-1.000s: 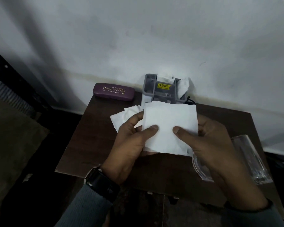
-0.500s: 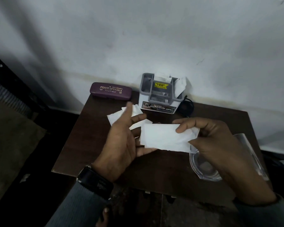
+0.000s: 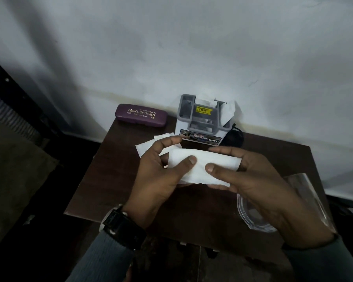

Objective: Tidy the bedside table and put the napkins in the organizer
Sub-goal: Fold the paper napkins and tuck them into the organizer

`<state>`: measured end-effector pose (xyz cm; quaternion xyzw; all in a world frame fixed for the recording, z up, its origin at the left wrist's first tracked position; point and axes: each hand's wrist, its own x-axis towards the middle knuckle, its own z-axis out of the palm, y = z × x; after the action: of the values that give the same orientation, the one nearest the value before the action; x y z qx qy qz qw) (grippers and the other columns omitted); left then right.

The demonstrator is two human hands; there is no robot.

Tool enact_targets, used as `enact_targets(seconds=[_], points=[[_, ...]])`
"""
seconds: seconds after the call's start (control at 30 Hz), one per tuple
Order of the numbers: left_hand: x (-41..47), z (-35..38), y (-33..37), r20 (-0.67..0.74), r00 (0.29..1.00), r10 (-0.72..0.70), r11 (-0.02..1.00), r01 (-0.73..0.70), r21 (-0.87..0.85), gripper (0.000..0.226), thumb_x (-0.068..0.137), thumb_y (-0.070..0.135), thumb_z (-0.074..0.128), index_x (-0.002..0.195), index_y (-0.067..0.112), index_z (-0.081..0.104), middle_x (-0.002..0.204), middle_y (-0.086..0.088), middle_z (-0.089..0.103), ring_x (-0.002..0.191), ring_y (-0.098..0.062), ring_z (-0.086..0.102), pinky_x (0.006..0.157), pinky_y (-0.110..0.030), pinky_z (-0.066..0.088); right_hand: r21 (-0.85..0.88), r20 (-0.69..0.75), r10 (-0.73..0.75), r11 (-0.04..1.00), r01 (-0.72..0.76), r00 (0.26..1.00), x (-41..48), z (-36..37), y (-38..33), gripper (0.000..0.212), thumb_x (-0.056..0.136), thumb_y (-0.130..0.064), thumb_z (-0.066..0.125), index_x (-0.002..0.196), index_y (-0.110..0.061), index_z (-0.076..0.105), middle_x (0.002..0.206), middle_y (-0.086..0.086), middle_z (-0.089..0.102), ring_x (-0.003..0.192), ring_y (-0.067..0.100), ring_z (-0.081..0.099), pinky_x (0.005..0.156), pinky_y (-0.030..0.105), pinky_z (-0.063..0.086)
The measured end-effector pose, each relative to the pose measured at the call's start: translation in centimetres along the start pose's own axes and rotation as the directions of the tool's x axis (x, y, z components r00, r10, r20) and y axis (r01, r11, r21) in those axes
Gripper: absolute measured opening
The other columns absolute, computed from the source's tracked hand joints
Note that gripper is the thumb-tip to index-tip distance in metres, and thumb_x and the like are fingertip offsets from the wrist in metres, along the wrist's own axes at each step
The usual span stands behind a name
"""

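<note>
Head view, folded napkin (image 3: 202, 167): you held it above the middle of the worktop (image 3: 114, 169), in front of the organizer (image 3: 200, 127); it was a long white strip, held between both hands.
Left hand (image 3: 161, 180): your thumb pressed down on the napkin's top face and your fingers curled under its left end; the forefinger reached out towards the organizer; you wore a black watch (image 3: 122, 224) on that wrist.
Right hand (image 3: 259, 186): your thumb lay on the napkin's top face, near the left thumb; your fingers wrapped round its right end, pinching it.
Loose napkins (image 3: 147, 146): they lay flat on the worktop, behind your left hand and just beside the organizer's left front corner.
Organizer: grey and white, it stood at the back of the worktop against the wall; white napkins (image 3: 228, 110) stuck up out of its right side.
Spectacle case (image 3: 141, 115): purple, it lay at the back left corner, left of the organizer.
Glass (image 3: 306, 200): clear, at the right of the worktop, partly hidden by your right hand; I could not tell how it stood.
</note>
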<state>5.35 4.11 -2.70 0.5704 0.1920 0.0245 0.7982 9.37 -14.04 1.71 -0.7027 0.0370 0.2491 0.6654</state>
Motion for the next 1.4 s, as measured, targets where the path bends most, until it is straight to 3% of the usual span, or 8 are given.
enact_targets(seconds=[0.17,0.37,0.43,0.63,0.87,1.2,1.33,1.4], points=[[0.1,-0.2,0.3,-0.022,0.998,-0.052,0.997,0.051,-0.061,0.045,0.084,0.003,0.082,0.121,0.024,0.067,0.095,-0.003,0.083,0.084,-0.023,0.081,0.060,-0.028,0.062,-0.213,-0.048,-0.144,0.968,0.131,0.988,1.2,-0.3,-2.8,0.020,0.079,0.001,0.082,0.095,-0.011,0.082,0.092,0.010,0.081,0.078,0.017,0.080,0.059,0.022,0.062],[0.0,-0.4,0.5,-0.098,0.992,-0.076,0.993,0.066,-0.102,0.043,0.087,0.014,0.083,0.123,0.025,0.061,0.097,0.001,0.083,0.087,-0.019,0.081,0.067,-0.031,0.064,-0.656,-0.115,-0.542,0.671,0.346,0.833,5.9,0.1,-10.4,0.023,0.082,-0.017,0.082,0.104,-0.023,0.078,0.105,-0.001,0.075,0.095,0.015,0.073,0.085,0.037,0.062],[-0.1,-0.3,0.6,-0.101,0.991,-0.084,0.992,0.074,-0.105,0.042,0.088,0.016,0.083,0.122,0.026,0.061,0.097,0.002,0.083,0.087,-0.020,0.081,0.066,-0.029,0.063,-0.747,-0.108,-0.593,0.578,0.329,0.798,7.7,1.4,-12.1,0.023,0.081,-0.016,0.073,0.103,-0.023,0.078,0.103,-0.001,0.075,0.089,0.012,0.073,0.072,0.023,0.059],[0.0,-0.6,0.9,-0.178,0.977,-0.117,0.985,0.091,-0.149,0.043,0.088,0.016,0.082,0.121,0.028,0.059,0.092,0.007,0.082,0.081,-0.017,0.081,0.060,-0.028,0.062,-0.753,-0.163,-0.405,0.640,0.151,0.900,11.3,3.7,-12.3,0.027,0.081,-0.001,0.068,0.106,-0.007,0.074,0.103,0.013,0.073,0.070,0.024,0.077,0.072,0.039,0.067],[0.4,-2.3,2.1,-0.340,0.930,-0.143,0.966,0.057,-0.250,0.048,0.085,0.013,0.083,0.123,0.028,0.058,0.111,-0.001,0.077,0.079,-0.018,0.081,0.054,-0.028,0.060,-0.737,-0.226,-0.319,0.674,0.053,0.921,12.5,5.0,-11.1,0.032,0.081,0.003,0.067,0.112,0.001,0.071,0.108,0.016,0.073,0.051,0.016,0.074,0.061,0.033,0.065],[0.1,-3.1,2.7,-0.370,0.916,-0.157,0.963,0.059,-0.263,0.046,0.084,0.014,0.082,0.120,0.030,0.058,0.115,-0.001,0.078,0.080,-0.016,0.081,0.055,-0.028,0.062,-0.902,-0.151,-0.332,0.431,0.007,0.931,13.0,7.6,-10.3,0.032,0.087,-0.006,0.066,0.119,-0.002,0.065,0.117,0.015,0.067,0.092,0.034,0.074,0.082,0.039,0.063],[0.2,-3.5,2.9,-0.382,0.913,-0.145,0.967,0.049,-0.250,0.048,0.086,0.014,0.080,0.127,0.025,0.058,0.112,0.000,0.079,0.083,-0.019,0.081,0.053,-0.028,0.059,-0.978,-0.088,-0.560,0.207,0.036,0.824,11.5,6.8,-9.7,0.048,0.089,-0.044,0.068,0.125,-0.012,0.063,0.126,0.011,0.064,0.120,0.031,0.059,0.086,0.035,0.047],[0.3,-4.0,3.1,-0.409,0.904,-0.128,0.968,0.025,-0.249,0.044,0.088,0.014,0.076,0.127,0.023,0.058,0.106,0.001,0.081,0.083,-0.019,0.081,0.053,-0.027,0.058,-0.950,-0.068,-0.756,0.248,0.189,0.651,9.2,6.3,-8.3,0.041,0.091,-0.049,0.063,0.119,-0.018,0.067,0.115,0.005,0.066,0.110,0.022,0.061,0.083,0.031,0.045]])
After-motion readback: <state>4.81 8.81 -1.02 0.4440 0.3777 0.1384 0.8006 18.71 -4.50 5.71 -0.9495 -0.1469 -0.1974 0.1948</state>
